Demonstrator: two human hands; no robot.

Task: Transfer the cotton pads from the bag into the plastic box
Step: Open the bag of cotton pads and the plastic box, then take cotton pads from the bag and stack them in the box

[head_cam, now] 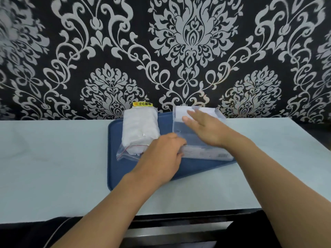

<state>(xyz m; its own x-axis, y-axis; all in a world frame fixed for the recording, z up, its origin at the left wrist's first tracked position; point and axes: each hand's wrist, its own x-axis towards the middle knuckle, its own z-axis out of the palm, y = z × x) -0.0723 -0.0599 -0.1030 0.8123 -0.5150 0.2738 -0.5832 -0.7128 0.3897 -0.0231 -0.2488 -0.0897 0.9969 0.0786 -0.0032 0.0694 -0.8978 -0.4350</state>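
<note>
A clear zip bag (pixel 139 133) packed with white cotton pads lies on the left half of a blue tray (pixel 125 170); its red zip strip faces me. To its right on the tray stands a clear plastic box (pixel 180 126) with a white label along its near side. My left hand (pixel 161 156) grips the box's near left corner. My right hand (pixel 206 127) lies over the top of the box with the fingers spread. Whether the box's lid is open or closed cannot be made out.
The tray rests on a pale blue table (pixel 53 158) against a black wall with silver pattern. A yellow warning sticker (pixel 142 104) sits on the wall behind the bag. The table's near edge (pixel 179 213) runs in front of me.
</note>
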